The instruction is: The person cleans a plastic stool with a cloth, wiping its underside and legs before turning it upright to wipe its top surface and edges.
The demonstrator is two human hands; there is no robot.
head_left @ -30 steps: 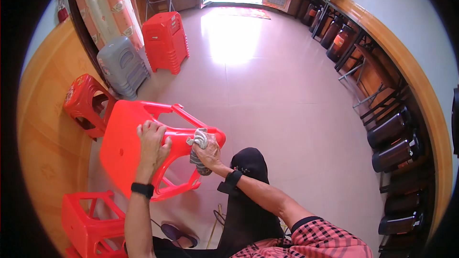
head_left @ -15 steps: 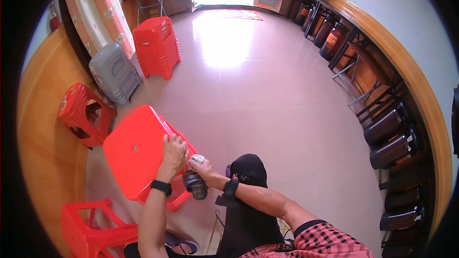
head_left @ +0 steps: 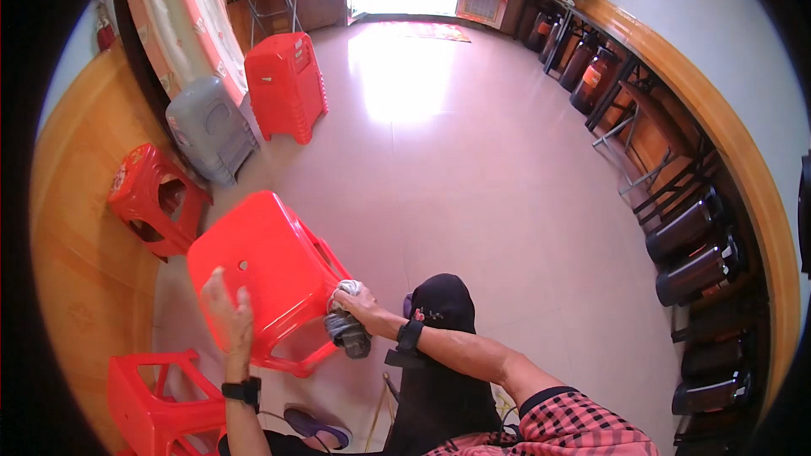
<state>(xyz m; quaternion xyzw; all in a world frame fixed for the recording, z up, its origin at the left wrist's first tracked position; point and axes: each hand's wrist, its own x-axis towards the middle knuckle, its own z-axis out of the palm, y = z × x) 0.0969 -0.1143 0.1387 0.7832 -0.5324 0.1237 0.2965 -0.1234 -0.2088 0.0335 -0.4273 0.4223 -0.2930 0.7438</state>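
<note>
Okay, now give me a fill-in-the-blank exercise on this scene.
The cloth is in the ____ hand.
The stool nearest the cloth is ____.
The stack beside the red stack is ____.
Both wrist bands are ____.

Missing words: right; red; gray; black.

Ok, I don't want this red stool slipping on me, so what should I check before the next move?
- Cloth gripped in the right hand: ok.
- Left hand steadying the red stool: cannot tell; its fingers are spread by the seat, but contact is unclear.
- All the stool's feet on the floor: cannot tell; they aren't all in sight.
- Purple slipper apart from the stool: ok, floor shows between.
- Grey stools apart from it: ok.
</note>
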